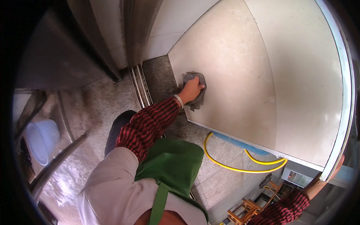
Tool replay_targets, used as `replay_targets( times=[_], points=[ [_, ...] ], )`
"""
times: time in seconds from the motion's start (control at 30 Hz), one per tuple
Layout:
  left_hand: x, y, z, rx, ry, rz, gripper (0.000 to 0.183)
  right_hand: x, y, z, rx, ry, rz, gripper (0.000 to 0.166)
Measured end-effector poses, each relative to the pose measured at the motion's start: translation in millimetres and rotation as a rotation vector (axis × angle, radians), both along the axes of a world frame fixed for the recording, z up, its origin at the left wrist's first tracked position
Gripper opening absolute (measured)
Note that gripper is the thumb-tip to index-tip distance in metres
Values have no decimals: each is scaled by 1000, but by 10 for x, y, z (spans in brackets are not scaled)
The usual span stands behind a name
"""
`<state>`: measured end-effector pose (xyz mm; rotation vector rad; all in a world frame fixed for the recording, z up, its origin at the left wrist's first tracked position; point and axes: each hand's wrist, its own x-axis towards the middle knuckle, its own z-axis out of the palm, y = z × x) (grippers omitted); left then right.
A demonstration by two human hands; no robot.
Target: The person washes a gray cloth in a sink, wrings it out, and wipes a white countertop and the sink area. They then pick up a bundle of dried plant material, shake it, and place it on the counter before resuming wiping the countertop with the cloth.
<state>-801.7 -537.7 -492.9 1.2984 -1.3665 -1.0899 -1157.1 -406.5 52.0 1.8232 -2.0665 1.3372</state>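
My left hand (192,89) presses a bunched grey cloth (200,97) against the lower part of a large off-white panel (236,73), close to its bottom edge. A light band circles that wrist, below a red and black checked sleeve. At the far lower right, my right hand (336,168) is at the panel's corner, its fingers around the light edge trim (332,166) and partly hidden by it. The panel's face shows faint marks and small dark specks.
A yellow hose (225,166) loops on the tiled floor beside a blue object (242,144) partly under the panel. Metal floor tracks (142,87) run near my legs. A whitish plastic tub (43,140) lies tilted at left behind metal bars (60,163). Wooden furniture (244,211) stands lower right.
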Motion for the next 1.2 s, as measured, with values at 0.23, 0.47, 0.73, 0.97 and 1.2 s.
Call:
replay_targets(
  times=[0.23,0.47,0.73,0.97,1.2],
  points=[
    [-67,-17,20,22,3,-22,29,-66,-152,33,105,369,12,40],
    [-122,258,102,282,820,24,25,267,-252,-106,90,181,194,46],
    [-452,496,522,-304,427,72,25,-422,-33,133,-6,-33,103,31],
    [-1352,358,-978,183,-19,794,49,-77,7,46,-91,-108,86,31],
    [-1536,686,-1074,1182,527,581,81,-483,60,-10,-214,-160,21,29]
  ],
)
